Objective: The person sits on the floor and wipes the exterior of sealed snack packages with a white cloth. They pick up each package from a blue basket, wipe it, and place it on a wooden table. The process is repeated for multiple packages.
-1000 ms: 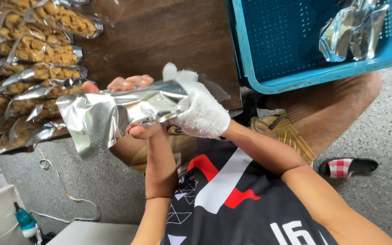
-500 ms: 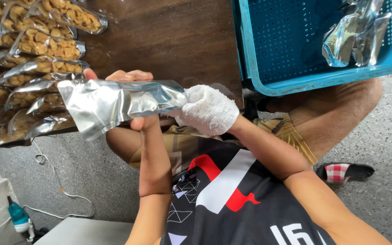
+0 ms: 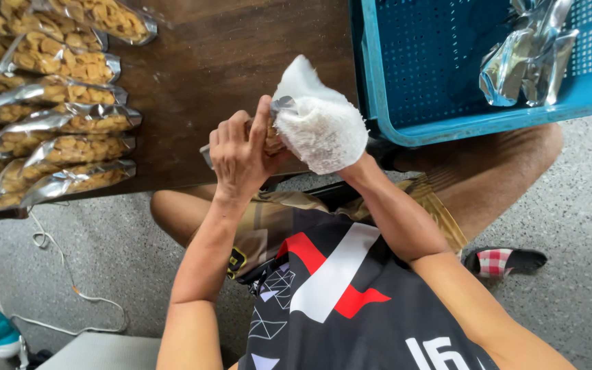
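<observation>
My bare left hand and my right hand, which wears a white fuzzy glove, are closed together on one silver foil snack pouch over the near edge of the dark wooden table. The pouch is mostly hidden between the hands; only a patch of golden snacks and thin foil edges show. To the left lie several filled foil pouches of golden snacks, stacked in overlapping rows on the table.
A blue perforated plastic crate stands at the right with crumpled silver pouches inside. Below are my knees, a grey floor, a white cord, a teal-capped bottle and a checked sandal.
The pouch was held out lengthwise, flat and shiny, between my hands. Now it is turned end-on and both hands have closed in around it, nearer the crate.
</observation>
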